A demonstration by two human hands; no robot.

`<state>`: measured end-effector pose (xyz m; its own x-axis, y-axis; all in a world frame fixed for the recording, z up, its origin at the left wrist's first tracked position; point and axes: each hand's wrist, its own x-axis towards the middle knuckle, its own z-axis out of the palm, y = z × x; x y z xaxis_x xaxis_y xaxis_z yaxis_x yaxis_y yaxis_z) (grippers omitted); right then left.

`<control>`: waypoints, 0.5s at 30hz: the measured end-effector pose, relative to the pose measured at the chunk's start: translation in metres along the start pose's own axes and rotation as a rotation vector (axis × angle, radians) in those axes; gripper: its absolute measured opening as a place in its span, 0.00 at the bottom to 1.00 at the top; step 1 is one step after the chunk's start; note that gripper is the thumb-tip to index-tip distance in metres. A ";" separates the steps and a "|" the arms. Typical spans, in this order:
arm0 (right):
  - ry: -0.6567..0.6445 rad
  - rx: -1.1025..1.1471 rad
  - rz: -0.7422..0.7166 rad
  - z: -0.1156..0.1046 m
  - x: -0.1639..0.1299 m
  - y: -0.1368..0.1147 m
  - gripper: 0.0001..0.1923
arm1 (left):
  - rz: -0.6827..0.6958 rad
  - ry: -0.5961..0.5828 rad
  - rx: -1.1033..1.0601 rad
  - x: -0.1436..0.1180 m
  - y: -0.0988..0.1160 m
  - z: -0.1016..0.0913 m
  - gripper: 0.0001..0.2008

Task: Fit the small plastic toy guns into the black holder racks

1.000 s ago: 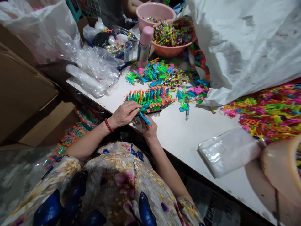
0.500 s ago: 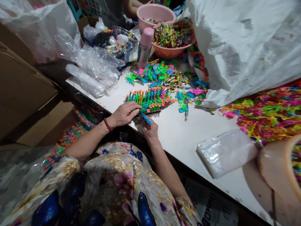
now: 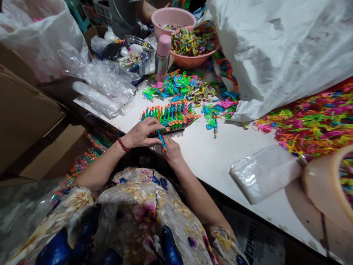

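A slim blue plastic piece with an orange tip [image 3: 162, 141] is pinched in my right hand [image 3: 172, 150] at the table's front edge. My left hand [image 3: 141, 133], a red bead bracelet on its wrist, lies just to the left with thumb and fingers apart. Its fingertips rest against the near left end of a tight row of green, blue and orange plastic pieces [image 3: 171, 115] with round orange ends. The thumb points toward the blue piece; whether it touches is unclear. Behind the row spreads a loose heap of similar blue and green pieces [image 3: 176, 85].
A metal bottle with pink cap [image 3: 162, 60] stands before an orange basin [image 3: 190, 60] of small colourful tubes. Clear plastic bags [image 3: 104, 84] lie left. To the right are a stack of clear bags [image 3: 266, 173], a large white sack [image 3: 275, 55] and a beige tub [image 3: 322, 184]. Another person's arm [image 3: 146, 13] shows behind.
The blue piece has turned steeper between my hands. My left thumb has spread away from its fingers, and my right hand has shifted slightly left. The whole view has shifted a little.
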<state>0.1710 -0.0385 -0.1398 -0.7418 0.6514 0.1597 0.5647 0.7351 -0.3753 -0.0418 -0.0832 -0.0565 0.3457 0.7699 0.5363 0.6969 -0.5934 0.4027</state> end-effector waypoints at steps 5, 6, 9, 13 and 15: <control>-0.085 0.016 0.054 -0.018 0.012 -0.006 0.24 | 0.012 0.030 0.032 -0.002 -0.002 0.001 0.31; -0.104 0.011 0.065 -0.021 0.014 -0.008 0.23 | 0.000 0.030 0.044 -0.002 -0.001 0.001 0.32; -0.126 -0.004 0.087 -0.026 0.019 -0.014 0.18 | -0.056 -0.004 0.090 -0.001 0.002 0.001 0.29; -0.091 0.048 0.055 -0.028 0.024 -0.016 0.18 | -0.102 -0.013 0.176 0.001 0.005 0.001 0.25; -0.084 0.073 0.062 -0.029 0.026 -0.017 0.17 | -0.126 0.013 0.209 0.001 0.007 0.002 0.25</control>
<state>0.1528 -0.0288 -0.1023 -0.7357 0.6748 0.0587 0.5847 0.6764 -0.4479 -0.0355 -0.0861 -0.0543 0.2405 0.8311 0.5014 0.8493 -0.4302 0.3059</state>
